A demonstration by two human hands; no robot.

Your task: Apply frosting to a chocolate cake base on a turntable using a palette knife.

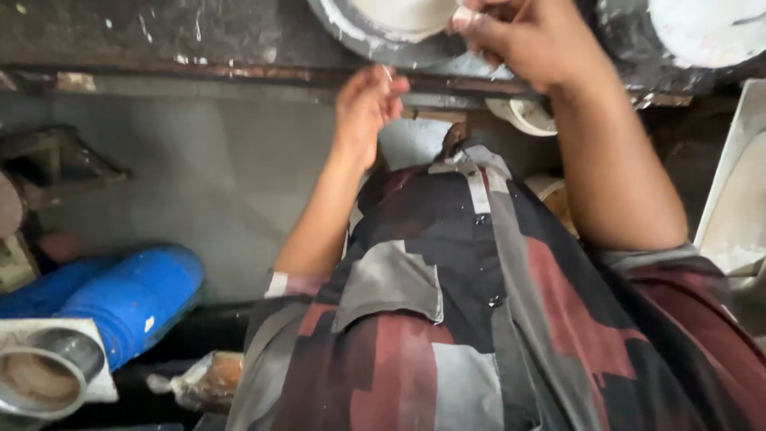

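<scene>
I look straight down my patterned red, black and grey shirt. My left hand (365, 108) hovers at the edge of a dark workbench (159, 32), fingers curled loosely, nothing clearly in it. My right hand (519, 36) reaches further up, its fingers closed at the rim of a round white mould or bowl (399, 20) that sits in a grey ring at the top middle. A thin stick seems to poke out of that hand, but blur hides the grip.
Another white round form (706, 28) lies at the top right. A white slab (738, 191) leans at the right edge. Lower left holds a blue drum (132, 299), a metal pipe end (44, 375) and a plastic bag (203, 379). The grey floor (215, 175) spreads left.
</scene>
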